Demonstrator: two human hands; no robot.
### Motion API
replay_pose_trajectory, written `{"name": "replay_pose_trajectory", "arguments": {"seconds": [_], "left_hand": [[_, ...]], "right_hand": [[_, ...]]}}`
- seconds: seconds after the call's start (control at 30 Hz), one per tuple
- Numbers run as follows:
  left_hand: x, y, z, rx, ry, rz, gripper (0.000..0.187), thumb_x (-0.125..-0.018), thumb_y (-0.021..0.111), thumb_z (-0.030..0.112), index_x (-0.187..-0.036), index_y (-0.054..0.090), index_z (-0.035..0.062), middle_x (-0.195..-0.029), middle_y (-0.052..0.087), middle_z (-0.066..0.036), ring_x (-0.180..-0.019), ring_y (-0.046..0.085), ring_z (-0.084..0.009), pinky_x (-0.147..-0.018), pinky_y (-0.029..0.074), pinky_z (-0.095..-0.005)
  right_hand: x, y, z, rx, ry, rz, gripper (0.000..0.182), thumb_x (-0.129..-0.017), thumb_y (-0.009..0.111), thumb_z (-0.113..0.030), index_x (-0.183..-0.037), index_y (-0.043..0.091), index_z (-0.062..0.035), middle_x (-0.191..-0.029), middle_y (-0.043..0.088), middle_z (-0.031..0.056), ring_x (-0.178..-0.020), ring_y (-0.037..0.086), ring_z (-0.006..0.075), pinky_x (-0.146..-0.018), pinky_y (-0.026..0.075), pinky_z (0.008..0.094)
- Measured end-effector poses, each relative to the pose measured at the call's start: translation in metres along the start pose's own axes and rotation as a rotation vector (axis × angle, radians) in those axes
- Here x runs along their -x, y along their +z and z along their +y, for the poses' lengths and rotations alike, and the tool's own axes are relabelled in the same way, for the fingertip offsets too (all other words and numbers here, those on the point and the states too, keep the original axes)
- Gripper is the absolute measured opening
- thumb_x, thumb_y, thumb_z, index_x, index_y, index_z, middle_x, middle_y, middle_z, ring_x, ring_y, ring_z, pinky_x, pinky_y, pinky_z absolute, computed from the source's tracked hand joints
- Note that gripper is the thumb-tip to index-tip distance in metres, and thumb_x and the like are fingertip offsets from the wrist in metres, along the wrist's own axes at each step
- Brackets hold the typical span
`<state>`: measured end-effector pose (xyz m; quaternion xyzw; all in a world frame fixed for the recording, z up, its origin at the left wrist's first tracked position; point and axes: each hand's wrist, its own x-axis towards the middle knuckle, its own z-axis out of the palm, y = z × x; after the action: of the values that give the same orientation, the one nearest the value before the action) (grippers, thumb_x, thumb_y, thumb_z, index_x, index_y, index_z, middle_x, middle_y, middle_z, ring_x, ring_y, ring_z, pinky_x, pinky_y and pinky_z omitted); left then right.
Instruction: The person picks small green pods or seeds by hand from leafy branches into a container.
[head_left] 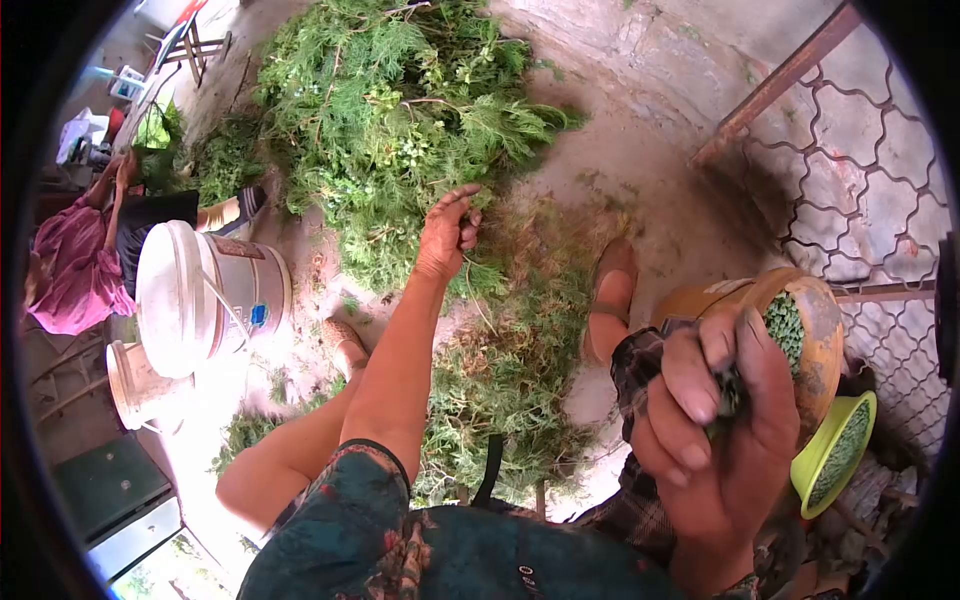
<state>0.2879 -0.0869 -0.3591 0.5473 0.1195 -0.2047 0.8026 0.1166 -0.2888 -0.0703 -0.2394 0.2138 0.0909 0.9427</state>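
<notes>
My left hand (448, 232) reaches out over a big pile of feathery green cypress-like branches (400, 130). Its index finger is stretched out, the others are loosely curled, and I see nothing held in it. Close to the camera, my right hand (725, 420) is closed, with bits of small green cones (732, 392) showing between thumb and fingers. Just behind it, a tilted yellowish bucket (822, 345) holds many small green cones or berries. Below that bucket, a lime-green basin (803, 475) holds more of them. Loose sprigs (510, 390) cover the ground between my feet.
On the left stand a large white lidded bucket (235, 290) and a smaller pale bucket (125, 385). Another person in a pink top (75, 265) sits beyond them, handling greenery. Wire mesh in a rusty frame (775, 85) leans along the right wall.
</notes>
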Motion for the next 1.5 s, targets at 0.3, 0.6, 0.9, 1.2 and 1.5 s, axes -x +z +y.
{"name": "replay_pose_trajectory", "arguments": {"seconds": [0.3,0.6,0.9,1.2,1.5], "left_hand": [[0.07,0.035,0.016,0.65,-0.039,-0.157,0.022,-0.088,0.041,0.009,-0.105,0.052,-0.0005,-0.097,0.058,-0.013,-0.085,0.057,-0.0215,-0.073,0.051,-0.0309],[0.185,0.125,0.133,0.324,0.201,-0.528,0.041,-0.094,0.04,0.033,-0.106,0.055,-0.0037,-0.109,0.058,-0.015,-0.101,0.055,-0.0268,-0.094,0.041,-0.0377],[0.246,0.076,0.231,-0.657,0.539,-0.211,0.02,-0.09,0.054,0.018,-0.098,0.063,0.0021,-0.091,0.066,-0.009,-0.089,0.061,-0.017,-0.086,0.046,-0.031],[0.257,-0.278,-0.04,-1.748,0.074,0.477,0.032,-0.079,0.046,0.012,-0.108,0.06,0.0142,-0.093,0.063,-0.02,-0.084,0.062,-0.0358,-0.074,0.05,-0.0438],[0.282,-0.218,-0.085,-1.222,-0.176,0.553,0.057,-0.079,0.051,0.011,-0.133,0.036,0.0119,-0.13,0.043,-0.016,-0.119,0.042,-0.0349,-0.098,0.036,-0.0423]], "right_hand": [[0.0,-0.006,0.004,-0.031,-0.021,0.001,0.021,-0.095,0.041,-0.027,-0.087,0.048,-0.0087,-0.07,0.046,0.0042,-0.047,0.04,0.0093,-0.041,0.034,0.0228],[-0.023,-0.029,0.054,-0.005,0.125,0.138,0.025,-0.091,0.044,-0.031,-0.094,0.05,-0.0066,-0.081,0.055,0.007,-0.064,0.05,0.0172,-0.05,0.039,0.0299],[-0.022,-0.04,0.034,-0.266,0.261,-0.209,0.014,-0.091,0.046,-0.022,-0.087,0.048,-0.0085,-0.07,0.052,0.0049,-0.052,0.046,0.0109,-0.04,0.035,0.0232],[0.038,-0.082,-0.089,0.93,-1.12,0.554,0.025,-0.091,0.048,-0.026,-0.078,0.049,-0.0047,-0.063,0.039,-0.0015,-0.049,0.034,0.0063,-0.042,0.026,0.0199],[0.023,-0.25,-0.125,2.016,-0.369,0.55,0.038,-0.087,0.056,-0.025,-0.109,0.056,0.0057,-0.101,0.061,0.0131,-0.093,0.056,0.0211,-0.082,0.042,0.0321]]}}
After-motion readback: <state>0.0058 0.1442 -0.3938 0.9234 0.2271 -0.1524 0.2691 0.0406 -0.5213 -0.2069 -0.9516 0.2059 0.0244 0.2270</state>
